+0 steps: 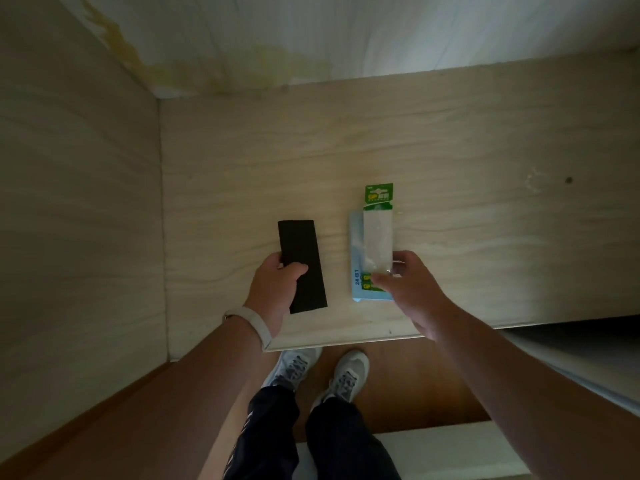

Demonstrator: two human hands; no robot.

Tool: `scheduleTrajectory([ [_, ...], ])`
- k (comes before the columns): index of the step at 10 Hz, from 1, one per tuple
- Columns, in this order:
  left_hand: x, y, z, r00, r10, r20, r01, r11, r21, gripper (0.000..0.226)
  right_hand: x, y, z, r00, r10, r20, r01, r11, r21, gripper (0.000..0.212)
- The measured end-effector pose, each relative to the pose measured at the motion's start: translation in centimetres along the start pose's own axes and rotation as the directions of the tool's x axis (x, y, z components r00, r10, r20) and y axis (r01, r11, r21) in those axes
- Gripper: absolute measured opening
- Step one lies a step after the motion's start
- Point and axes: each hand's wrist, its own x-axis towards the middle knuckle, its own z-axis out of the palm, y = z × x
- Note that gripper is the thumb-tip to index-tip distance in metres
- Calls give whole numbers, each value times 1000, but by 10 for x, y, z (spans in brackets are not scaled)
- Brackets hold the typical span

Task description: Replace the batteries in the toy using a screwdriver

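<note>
A flat black rectangular object (302, 263) lies on the pale wooden tabletop (450, 150). My left hand (275, 292) grips its near left edge, thumb curled over the top. To the right lies a light blue box (358, 258) with a green-and-clear battery blister pack (378, 233) on top of it. My right hand (412, 289) pinches the near end of that pack, where green batteries show between thumb and fingers. No screwdriver is in view.
The tabletop meets a wood-grain side panel (79, 202) on the left and a stained white wall (311, 39) at the back. The table's front edge (346, 342) runs just above my shoes (322, 372) on the brown floor. A white ledge (450, 441) sits lower right.
</note>
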Motion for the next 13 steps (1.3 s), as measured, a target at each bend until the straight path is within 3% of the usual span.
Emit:
scheduleTrajectory([
  [4,19,-8,14,998,35,-48,-29,992,125,20,7,8,-9,993,-85,-83,73,987,-141,13],
  [6,18,-5,17,987,122,-105,-91,961,259,11,3,4,-21,993,-81,-89,76,996,-53,14],
  [9,19,-8,19,950,271,-157,-164,858,487,27,10,11,-64,981,-85,-177,75,995,-61,19],
  [11,19,-9,17,924,363,-121,-195,720,666,28,19,26,-60,964,-146,-223,75,952,-298,17],
  [13,14,-4,16,921,361,-145,-194,749,634,24,17,30,-53,922,-239,-305,106,913,-395,19],
])
